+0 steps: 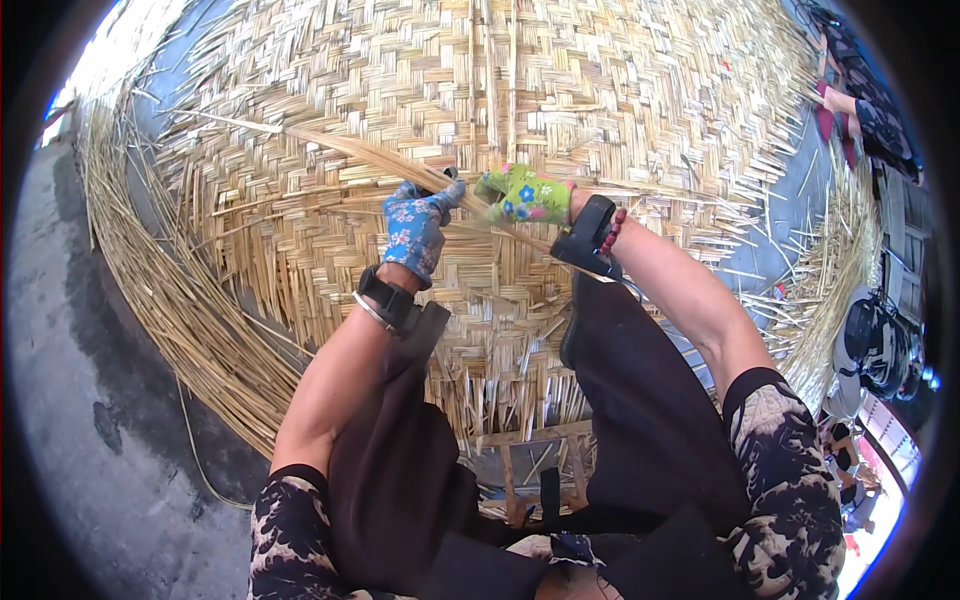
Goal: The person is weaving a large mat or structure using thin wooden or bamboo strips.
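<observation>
My left hand, in a blue flowered glove, is closed round a bundle of flat straw-coloured strips that slants from the upper left down to the right. A small dark object above its fingers is too small to make out. My right hand, in a green flowered glove, is closed on the same strips just right of my left hand. Both hands are over a large woven mat of pale split strips, which extends under my legs and has loose ends along its edges.
Long loose strips curve along the left beside grey concrete floor. A blue-grey surface shows at the mat's right edge. Another person's foot and leg are at upper right. A dark and grey bundle lies at the right.
</observation>
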Available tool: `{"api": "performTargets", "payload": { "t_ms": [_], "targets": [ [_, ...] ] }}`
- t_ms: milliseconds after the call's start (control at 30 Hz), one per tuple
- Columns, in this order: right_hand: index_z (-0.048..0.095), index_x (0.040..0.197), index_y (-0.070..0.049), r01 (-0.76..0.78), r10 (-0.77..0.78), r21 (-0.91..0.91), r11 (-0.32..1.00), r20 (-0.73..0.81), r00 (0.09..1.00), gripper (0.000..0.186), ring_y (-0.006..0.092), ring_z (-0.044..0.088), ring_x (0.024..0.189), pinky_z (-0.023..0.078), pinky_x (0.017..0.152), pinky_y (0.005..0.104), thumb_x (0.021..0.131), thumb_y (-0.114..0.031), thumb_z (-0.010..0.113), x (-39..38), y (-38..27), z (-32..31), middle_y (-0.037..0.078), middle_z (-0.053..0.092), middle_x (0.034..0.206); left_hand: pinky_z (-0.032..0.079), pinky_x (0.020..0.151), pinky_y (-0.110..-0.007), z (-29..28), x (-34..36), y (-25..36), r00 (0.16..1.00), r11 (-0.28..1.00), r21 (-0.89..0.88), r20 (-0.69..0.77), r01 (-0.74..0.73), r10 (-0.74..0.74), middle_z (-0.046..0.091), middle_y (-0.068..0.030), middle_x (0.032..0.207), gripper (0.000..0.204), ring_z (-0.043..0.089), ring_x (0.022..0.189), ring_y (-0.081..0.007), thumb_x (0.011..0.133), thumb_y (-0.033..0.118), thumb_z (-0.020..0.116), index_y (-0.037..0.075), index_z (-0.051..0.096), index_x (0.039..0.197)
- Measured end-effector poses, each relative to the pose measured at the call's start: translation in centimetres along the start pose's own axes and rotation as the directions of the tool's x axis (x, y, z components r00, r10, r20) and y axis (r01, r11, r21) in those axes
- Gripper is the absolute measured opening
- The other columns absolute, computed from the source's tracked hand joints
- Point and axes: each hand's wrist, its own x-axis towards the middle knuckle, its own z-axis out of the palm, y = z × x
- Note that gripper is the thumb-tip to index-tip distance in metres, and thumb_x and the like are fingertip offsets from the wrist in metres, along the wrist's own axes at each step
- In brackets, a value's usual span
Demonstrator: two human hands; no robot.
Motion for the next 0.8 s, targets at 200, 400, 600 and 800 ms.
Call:
{"api": "performTargets", "payload": {
  "t_ms": [200, 400, 600, 800],
  "targets": [
    [0.051, 0.105, -0.003, -0.147, 0.12, -0.113, 0.983, -0.213, 0.97, 0.035, 0.014, 0.053, 0.089, 0.041, 0.077, 0.0271, 0.074, -0.017, 0.059, 0.4, -0.1, 0.9, 0.007, 0.057, 0.095, 0.03, 0.045, -0.017, 0.1, 0.8, -0.2, 0.999, 0.998, -0.062, -0.015, 0.032, -0.033, 0.05, 0.0034, 0.062, 0.016, 0.038, 0.049, -0.0033, 0.071, 0.011, 0.067, 0.004, 0.057, 0.081],
    [0.059, 0.075, -0.007, 0.156, -0.161, -0.046, 0.987, -0.41, 0.898, 0.022, 0.0258, 0.055, 0.066, 0.043, 0.061, 0.0357, 0.077, -0.026, 0.049, 0.3, 0.8, 1.4, 0.013, 0.056, 0.067, 0.034, 0.05, -0.017, 0.4, 0.9, -1.5, 0.975, 0.992, -0.061, 0.203, 0.106, -0.092, 0.054, 0.0012, 0.066, 0.022, 0.042, 0.054, -0.0045, 0.071, 0.013, 0.067, 0.002, 0.058, 0.087],
    [0.057, 0.097, 0.001, 0.02, 0.026, 0.34, 0.94, -0.13, 0.991, 0.031, 0.0118, 0.054, 0.081, 0.043, 0.072, 0.0252, 0.072, -0.015, 0.063, 0.4, 6.0, 1.3, 0.007, 0.06, 0.087, 0.043, 0.058, -0.021, 0.8, 1.4, -1.8, 0.983, 0.991, 0.122, 0.171, 0.05, -0.07, 0.059, -0.0043, 0.073, 0.022, 0.053, 0.061, -0.009, 0.076, 0.016, 0.062, -0.003, 0.057, 0.087],
    [0.056, 0.099, -0.001, 0.056, 0.09, 0.891, 0.45, -0.108, 0.99, 0.031, 0.0127, 0.054, 0.085, 0.043, 0.076, 0.025, 0.071, -0.012, 0.064, 0.5, 7.2, 2.0, 0.006, 0.058, 0.093, 0.048, 0.06, -0.023, 0.9, 1.9, -1.5, 0.968, 0.986, -0.07, 0.214, 0.151, -0.133, 0.06, -0.0065, 0.08, 0.02, 0.056, 0.065, -0.0123, 0.081, 0.016, 0.055, -0.003, 0.056, 0.089]
  ]
}}
